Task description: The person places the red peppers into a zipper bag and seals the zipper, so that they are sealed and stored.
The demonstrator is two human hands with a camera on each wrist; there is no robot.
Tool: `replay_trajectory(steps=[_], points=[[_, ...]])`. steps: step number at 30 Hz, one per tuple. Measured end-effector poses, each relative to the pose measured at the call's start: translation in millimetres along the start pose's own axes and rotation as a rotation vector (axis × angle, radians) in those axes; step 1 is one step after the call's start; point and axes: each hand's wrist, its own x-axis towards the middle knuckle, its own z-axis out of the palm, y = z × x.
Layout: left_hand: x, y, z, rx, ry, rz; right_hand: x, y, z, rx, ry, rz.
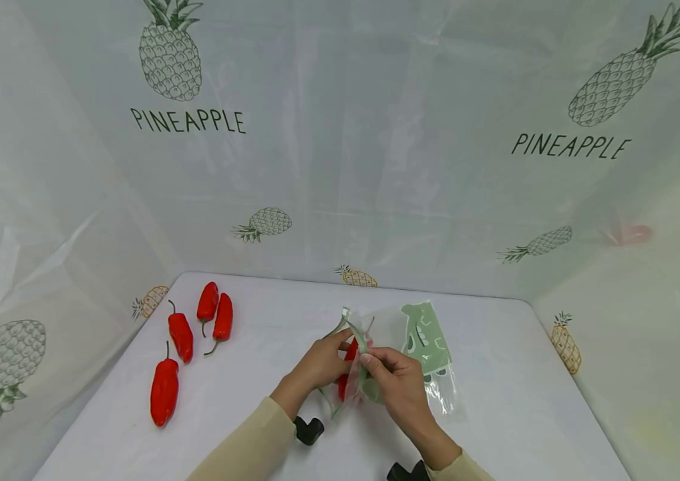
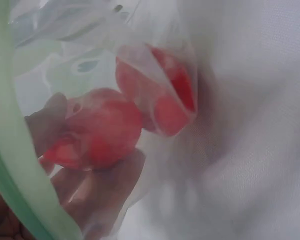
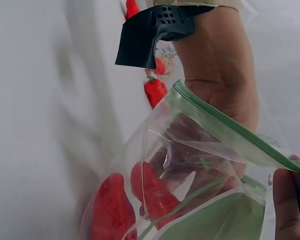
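My left hand point(image 1: 323, 362), inside the clear bag point(image 1: 427, 337), curls round a red pepper point(image 2: 102, 127); my right hand point(image 1: 403, 382) pinches the green rim point(image 3: 235, 131). Loading, I'd judge. Next calls for a gentle release.

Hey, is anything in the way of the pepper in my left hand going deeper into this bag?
Possibly: another red pepper lies in the bag, right beside the pepper your left hand grips. Nothing else visible blocks it.
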Motion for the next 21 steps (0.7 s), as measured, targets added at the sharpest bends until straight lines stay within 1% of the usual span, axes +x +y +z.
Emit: replay_trajectory(steps=[2, 5, 9, 15, 21], points=[[0.4, 0.3, 0.4, 0.005, 0.005, 0.004, 0.8, 0.5, -0.7, 0.007, 0.006, -0.009], [0.7, 0.6, 0.7, -0.014, -0.007, 0.009, 2.4, 0.8, -2.0, 0.008, 0.02, -0.026], [0.1, 1.5, 0.0, -0.034, -0.014, 0.017, 4.7, 1.5, -3.9, -0.004, 0.053, -0.007], [-6.2, 7.5, -4.2, -0.032, 0.033, 0.03, 8.0, 2.7, -7.1, 0.007, 0.085, 0.05], [-15.0, 11.5, -10.5, -0.075, 0.08, 0.092, 10.9, 5.1, -8.4, 0.01, 0.111, 0.059]])
